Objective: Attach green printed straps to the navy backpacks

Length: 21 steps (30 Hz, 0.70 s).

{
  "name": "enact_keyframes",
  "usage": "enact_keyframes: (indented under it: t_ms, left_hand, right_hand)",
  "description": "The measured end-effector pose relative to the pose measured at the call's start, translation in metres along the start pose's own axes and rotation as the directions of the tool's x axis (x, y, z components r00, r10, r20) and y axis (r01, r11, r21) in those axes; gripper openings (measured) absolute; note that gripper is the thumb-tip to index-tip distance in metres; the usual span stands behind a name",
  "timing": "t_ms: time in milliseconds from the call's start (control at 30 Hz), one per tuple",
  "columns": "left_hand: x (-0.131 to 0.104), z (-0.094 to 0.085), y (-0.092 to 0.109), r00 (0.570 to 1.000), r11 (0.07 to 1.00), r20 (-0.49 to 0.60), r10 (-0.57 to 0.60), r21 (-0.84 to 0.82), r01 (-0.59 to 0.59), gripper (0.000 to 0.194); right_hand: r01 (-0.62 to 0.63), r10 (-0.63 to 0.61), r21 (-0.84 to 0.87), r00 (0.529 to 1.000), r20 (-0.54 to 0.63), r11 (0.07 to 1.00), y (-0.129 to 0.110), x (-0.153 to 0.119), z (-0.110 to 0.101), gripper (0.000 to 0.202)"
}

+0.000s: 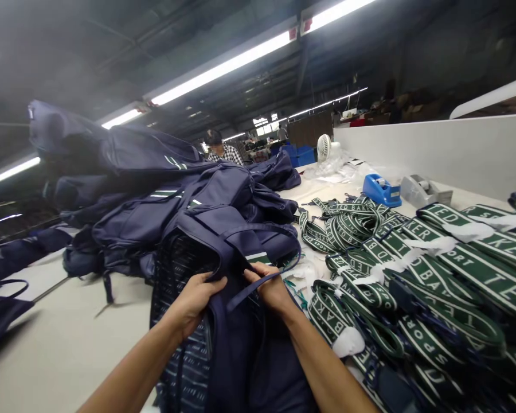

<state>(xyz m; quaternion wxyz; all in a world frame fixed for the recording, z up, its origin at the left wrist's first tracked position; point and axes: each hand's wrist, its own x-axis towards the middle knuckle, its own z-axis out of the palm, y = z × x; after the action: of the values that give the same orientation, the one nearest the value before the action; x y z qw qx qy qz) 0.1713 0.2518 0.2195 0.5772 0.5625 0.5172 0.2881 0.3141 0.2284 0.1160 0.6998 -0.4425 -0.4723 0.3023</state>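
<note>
A navy bag [236,355] lies in front of me, its patterned dark lining [189,367] showing on the left side. My left hand [198,301] pinches the edge of the bag's opening between thumb and fingers. On the right, my right hand [269,287] is closed on the bag's fabric, beside a thin navy strap [258,284] that crosses over the fingers. Part of what the right fingers grip is hidden. A green and white stripe [257,257] shows on the bag just above that hand.
Navy bags [146,212] are heaped behind and to the left. Green lettered straps [438,275] pile up on the right, some bound with white wrapping. Blue [382,190] and grey [423,192] tape dispensers, a small fan [324,148] and a white partition [438,149] stand beyond. A person [223,150] is across the table.
</note>
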Motion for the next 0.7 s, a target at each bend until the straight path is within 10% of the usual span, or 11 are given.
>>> enact_keyframes:
  t_ms: [367,700]
  left_hand:
    - [-0.018,-0.03,0.008,1.0,0.996,-0.015,0.022,-0.082,-0.023,0.031]
    - [-0.041,-0.002,0.028,0.999,0.984,-0.005,-0.039,-0.174,0.038,0.028]
  right_hand:
    - [0.019,-0.036,-0.045,0.912,-0.41,0.999,-0.007,-0.003,0.02,0.007]
    - [0.113,-0.13,-0.08,0.953,-0.275,0.99,-0.008,-0.004,0.015,0.015]
